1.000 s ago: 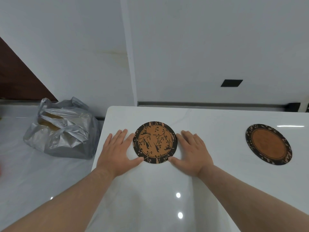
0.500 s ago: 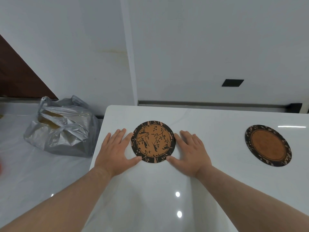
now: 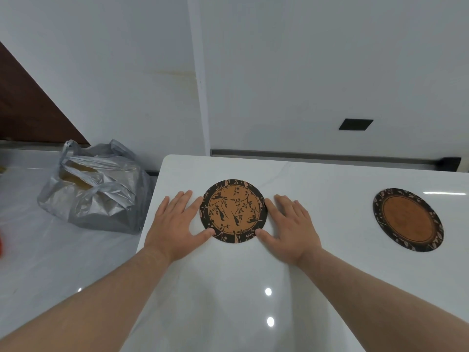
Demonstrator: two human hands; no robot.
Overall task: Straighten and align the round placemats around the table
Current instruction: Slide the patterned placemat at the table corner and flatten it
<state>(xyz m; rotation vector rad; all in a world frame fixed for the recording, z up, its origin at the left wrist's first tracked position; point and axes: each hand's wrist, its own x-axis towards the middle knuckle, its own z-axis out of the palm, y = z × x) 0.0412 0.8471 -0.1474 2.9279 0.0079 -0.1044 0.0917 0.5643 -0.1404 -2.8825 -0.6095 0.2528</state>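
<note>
A round placemat point(image 3: 233, 210), orange with a black rim and a branch-and-bird pattern, lies flat near the far left corner of the white table point(image 3: 228, 301). My left hand point(image 3: 175, 226) lies flat on the table against the mat's left edge, fingers spread, thumb touching its near rim. My right hand point(image 3: 291, 228) lies flat against the mat's right edge in the same way. Both hands cup the mat from the sides without lifting it. A second round placemat point(image 3: 408, 219), brown with a dark leafy rim, lies further right on the table.
A grey plastic bag point(image 3: 96, 189) stands on the pale floor left of the table. The table's far edge runs close to a white wall with a dark rail point(image 3: 330, 158). A black rectangular plate point(image 3: 355, 124) is set in the wall.
Both hands have slid the patterned placemat a little away from me, toward the table's far edge, and it has turned slightly. The second placemat has not moved.
</note>
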